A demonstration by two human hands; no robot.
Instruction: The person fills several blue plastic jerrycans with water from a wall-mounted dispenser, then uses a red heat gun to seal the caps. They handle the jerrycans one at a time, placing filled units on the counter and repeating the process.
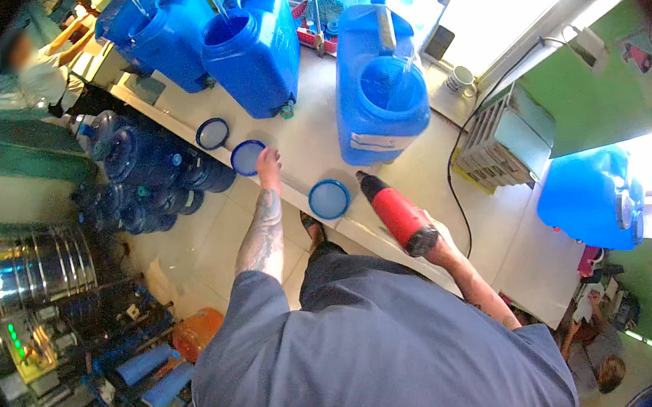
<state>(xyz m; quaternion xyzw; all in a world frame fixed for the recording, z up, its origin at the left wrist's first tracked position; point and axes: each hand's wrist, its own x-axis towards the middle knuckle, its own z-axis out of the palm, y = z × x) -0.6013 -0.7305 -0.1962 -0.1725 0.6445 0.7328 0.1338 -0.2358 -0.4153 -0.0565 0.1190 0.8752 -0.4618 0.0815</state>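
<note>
My right hand (439, 246) grips a red and black heat gun (396, 210) whose metal nozzle points at a large blue water jug (352, 98). Water pours into that jug's wide mouth, and a pale strip runs along its front. At the counter's edge, my left hand (269, 165) is by the rim of a round blue lid (246, 159); whether its fingers grip the rim is unclear. Another round lid (212, 134) lies farther left, and a third lid (328, 199) sits between my hands. Further back, streams run into a second blue jug (253, 64) and a third jug (173, 49).
The white counter (318, 135) carries a mug (459, 79), a drawer unit (505, 135), a black cord (452, 180) and more blue jugs (585, 198). Round water bottles (140, 158) are stacked on the floor at left. One person (43, 73) stands far left, another (595, 341) lower right.
</note>
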